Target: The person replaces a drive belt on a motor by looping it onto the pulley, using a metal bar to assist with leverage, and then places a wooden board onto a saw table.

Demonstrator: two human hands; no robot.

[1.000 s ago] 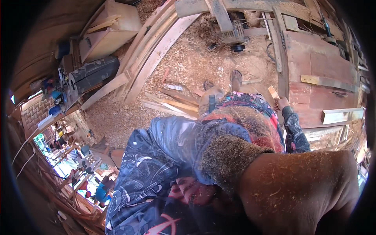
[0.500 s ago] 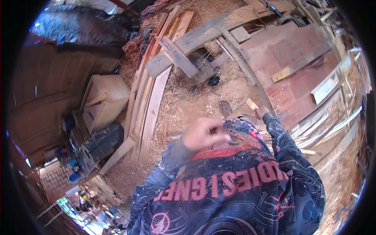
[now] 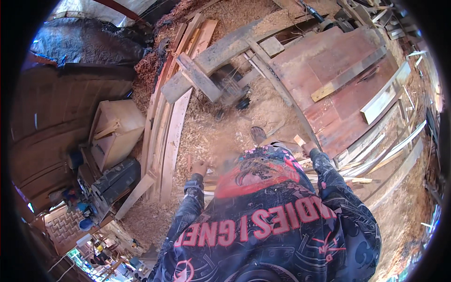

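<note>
My right hand (image 3: 308,148) is closed round one end of a short pale piece of wood (image 3: 299,140), which points up and to the left from my fingers. It hangs in front of me, close to the near left corner of a large reddish-brown board (image 3: 324,115). Out to the left, my left hand (image 3: 200,168) is curled into a loose fist over the shavings, with no object showing in it. The long pale plank (image 3: 176,143) lies nearest to this hand, apart from it. Below both hands my dark printed shirt (image 3: 263,211) fills the view.
Wood shavings (image 3: 206,127) cover the ground. A thick beam (image 3: 225,54) crosses ahead, beside a dark machine part (image 3: 230,89). At left stand an open wooden box (image 3: 120,124) and a dark machine (image 3: 117,178). Thin offcut strips (image 3: 399,145) lie at right.
My left hand has swung down and left, from in front of my chest to out beside me. The right hand still grips the wood piece. The whole view has shifted slightly.
</note>
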